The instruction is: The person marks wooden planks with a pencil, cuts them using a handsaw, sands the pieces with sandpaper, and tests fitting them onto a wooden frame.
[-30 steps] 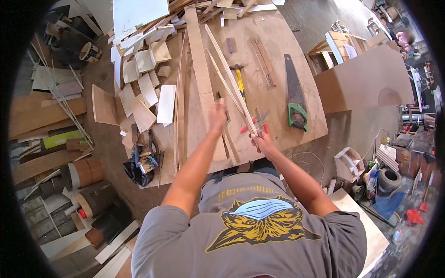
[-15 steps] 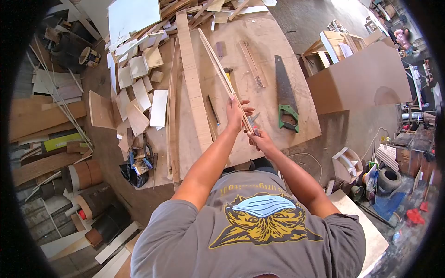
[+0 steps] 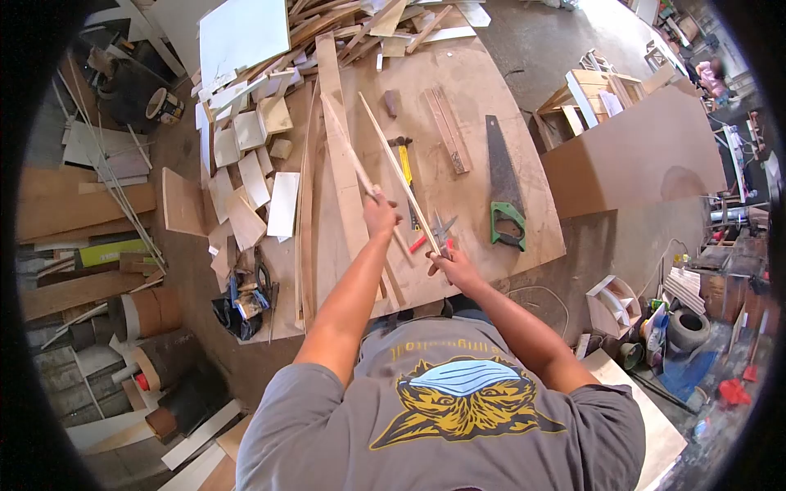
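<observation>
My left hand [image 3: 381, 214] is closed around a thin wooden strip [image 3: 348, 150] that slants across a wide flat board [image 3: 341, 168] on the table. In my right hand [image 3: 453, 268], near the table's front edge, is the lower end of a second, narrower wooden strip [image 3: 391, 155], its far end pointing away from me. Beside the right hand lies a red-handled cutting tool [image 3: 443, 228], its grips partly hidden by the strip and fingers. A hammer [image 3: 405, 164] with a yellow handle rests just beyond the narrow strip.
A green-handled handsaw [image 3: 504, 184] lies at the table's right, near two short wood pieces [image 3: 448, 131] and a small purplish block [image 3: 390, 103]. Offcuts [image 3: 244, 209] are piled along the left and back. A large brown panel [image 3: 630, 147] stands right of the table [image 3: 524, 245].
The two strips, held together before, are now apart, one in each hand. My left hand has moved left and lower, uncovering the hammer and red-handled tool. The right hand has dropped slightly.
</observation>
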Available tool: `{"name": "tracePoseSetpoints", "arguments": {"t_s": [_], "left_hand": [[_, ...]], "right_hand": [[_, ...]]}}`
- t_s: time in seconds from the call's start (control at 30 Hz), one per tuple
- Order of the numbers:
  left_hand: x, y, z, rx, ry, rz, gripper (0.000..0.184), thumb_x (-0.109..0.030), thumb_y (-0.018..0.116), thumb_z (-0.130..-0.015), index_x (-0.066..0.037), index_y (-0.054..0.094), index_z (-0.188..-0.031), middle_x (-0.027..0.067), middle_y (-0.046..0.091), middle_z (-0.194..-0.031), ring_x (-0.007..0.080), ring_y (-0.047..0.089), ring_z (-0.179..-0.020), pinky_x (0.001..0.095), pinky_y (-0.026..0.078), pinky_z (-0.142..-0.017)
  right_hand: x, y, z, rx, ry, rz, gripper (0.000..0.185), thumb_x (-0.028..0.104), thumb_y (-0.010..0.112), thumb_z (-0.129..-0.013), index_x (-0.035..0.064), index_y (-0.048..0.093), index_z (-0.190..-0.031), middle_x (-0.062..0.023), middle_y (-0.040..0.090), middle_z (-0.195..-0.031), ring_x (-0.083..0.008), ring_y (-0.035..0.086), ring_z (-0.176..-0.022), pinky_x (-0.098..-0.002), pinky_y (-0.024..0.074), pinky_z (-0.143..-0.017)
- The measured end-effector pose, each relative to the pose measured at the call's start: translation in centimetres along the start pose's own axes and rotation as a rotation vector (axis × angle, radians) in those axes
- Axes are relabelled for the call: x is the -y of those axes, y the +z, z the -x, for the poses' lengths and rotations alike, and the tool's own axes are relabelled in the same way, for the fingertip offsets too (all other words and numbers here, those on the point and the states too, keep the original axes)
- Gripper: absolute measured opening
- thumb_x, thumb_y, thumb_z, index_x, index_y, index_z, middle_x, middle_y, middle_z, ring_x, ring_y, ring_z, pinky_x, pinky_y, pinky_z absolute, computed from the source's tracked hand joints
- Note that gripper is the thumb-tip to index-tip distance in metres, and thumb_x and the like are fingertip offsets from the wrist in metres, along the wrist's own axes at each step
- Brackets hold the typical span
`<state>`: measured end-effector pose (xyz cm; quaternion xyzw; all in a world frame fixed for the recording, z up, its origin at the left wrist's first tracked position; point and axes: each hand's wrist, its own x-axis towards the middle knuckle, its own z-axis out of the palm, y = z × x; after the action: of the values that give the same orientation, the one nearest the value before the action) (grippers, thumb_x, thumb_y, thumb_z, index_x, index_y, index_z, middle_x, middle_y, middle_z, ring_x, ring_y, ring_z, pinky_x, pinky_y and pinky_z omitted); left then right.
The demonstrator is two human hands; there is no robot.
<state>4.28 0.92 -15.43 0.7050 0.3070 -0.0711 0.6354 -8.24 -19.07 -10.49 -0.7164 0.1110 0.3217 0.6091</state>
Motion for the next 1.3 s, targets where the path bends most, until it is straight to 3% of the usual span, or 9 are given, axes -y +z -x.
{"name": "tracePoseSetpoints", "arguments": {"t_s": [0.07,0.2,0.3,0.33,0.43,0.53,0.83,1.13,1.3], "left_hand": [[0.5,-1.6,-1.5,-0.088,-0.003,-0.164,0.05,-0.045,0.049,-0.104,0.002,0.05,-0.121,0.0191,0.069,-0.092,0.0301,0.072,-0.072,0.0442,0.056,-0.06],[3.5,-1.8,-3.0,-0.642,0.451,-0.738,0.064,-0.046,0.061,-0.096,0.001,0.049,-0.137,0.0261,0.063,-0.119,0.0453,0.061,-0.105,0.055,0.044,-0.098],[1.6,0.0,0.3,-0.411,0.531,-0.486,0.061,-0.045,0.06,-0.097,0.001,0.051,-0.135,0.0241,0.065,-0.112,0.0424,0.062,-0.103,0.0513,0.046,-0.097],[2.5,1.2,-0.2,-0.056,0.48,-0.101,0.053,-0.045,0.054,-0.102,0.0,0.055,-0.129,0.0203,0.068,-0.1,0.0353,0.067,-0.091,0.0464,0.053,-0.085],[0.7,4.4,4.2,0.404,-0.122,0.441,0.055,-0.054,0.044,-0.104,-0.004,0.056,-0.125,0.0158,0.067,-0.088,0.0252,0.067,-0.07,0.0408,0.057,-0.062],[0.4,7.3,5.1,0.152,-0.017,0.309,0.049,-0.055,0.042,-0.105,-0.008,0.056,-0.108,0.0066,0.057,-0.066,0.0165,0.054,-0.046,0.0323,0.047,-0.041],[-0.6,12.3,7.1,-0.002,0.104,0.365,0.054,-0.054,0.041,-0.105,-0.004,0.049,-0.09,0.0034,0.047,-0.054,0.0139,0.048,-0.039,0.0299,0.044,-0.038],[0.4,12.9,11.8,-0.097,0.079,0.436,0.051,-0.053,0.04,-0.106,-0.005,0.047,-0.089,0.0032,0.046,-0.053,0.0146,0.047,-0.036,0.0298,0.043,-0.035],[1.7,11.4,15.9,0.115,0.056,0.558,0.044,-0.05,0.039,-0.107,-0.008,0.048,-0.097,0.0029,0.044,-0.052,0.0154,0.045,-0.035,0.0312,0.042,-0.033]], "right_hand": [[-1.1,-0.3,-0.4,0.0,-0.01,-0.015,0.038,0.038,0.057,-0.1,0.003,0.069,-0.109,-0.0013,0.068,-0.083,-0.0083,0.05,-0.059,-0.0275,0.0413,-0.049],[-1.2,-1.1,-0.1,0.023,-0.013,-0.048,0.04,0.039,0.056,-0.101,0.0043,0.069,-0.116,0.0004,0.065,-0.08,-0.0081,0.052,-0.064,-0.0273,0.043,-0.052],[-0.8,-1.7,0.4,0.095,-0.038,-0.014,0.044,0.033,0.052,-0.103,0.0016,0.062,-0.132,-0.0011,0.071,-0.085,-0.0066,0.048,-0.057,-0.025,0.0392,-0.048],[-0.6,-2.0,0.6,0.123,-0.045,-0.017,0.043,0.033,0.052,-0.103,0.0014,0.063,-0.129,-0.0014,0.071,-0.085,-0.0072,0.05,-0.058,-0.0252,0.041,-0.051],[-0.8,-3.0,0.6,0.195,-0.084,-0.032,0.037,0.032,0.053,-0.103,0.0008,0.067,-0.118,-0.0027,0.071,-0.084,-0.0095,0.058,-0.064,-0.0262,0.0465,-0.058],[-4.0,-4.0,-1.2,0.238,-0.152,-0.152,0.024,0.022,0.062,-0.099,-0.0007,0.066,-0.093,-0.0063,0.071,-0.082,-0.0141,0.068,-0.079,-0.0298,0.0523,-0.071],[-2.9,-11.3,-0.3,0.315,-0.153,0.262,0.025,0.024,0.077,-0.088,0.0019,0.065,-0.086,-0.0093,0.065,-0.069,-0.0161,0.061,-0.063,-0.0351,0.0498,-0.061],[-3.4,-14.5,1.8,0.494,-0.402,0.754,0.05,0.052,0.067,-0.09,0.0028,0.069,-0.098,-0.0187,0.069,-0.083,-0.0399,0.067,-0.078,-0.0455,0.0523,-0.072],[-4.3,-15.2,3.1,0.395,-0.512,0.571,0.038,0.041,0.063,-0.095,0.0052,0.067,-0.107,-0.0187,0.067,-0.09,-0.031,0.066,-0.08,-0.0428,0.0513,-0.074]]}}
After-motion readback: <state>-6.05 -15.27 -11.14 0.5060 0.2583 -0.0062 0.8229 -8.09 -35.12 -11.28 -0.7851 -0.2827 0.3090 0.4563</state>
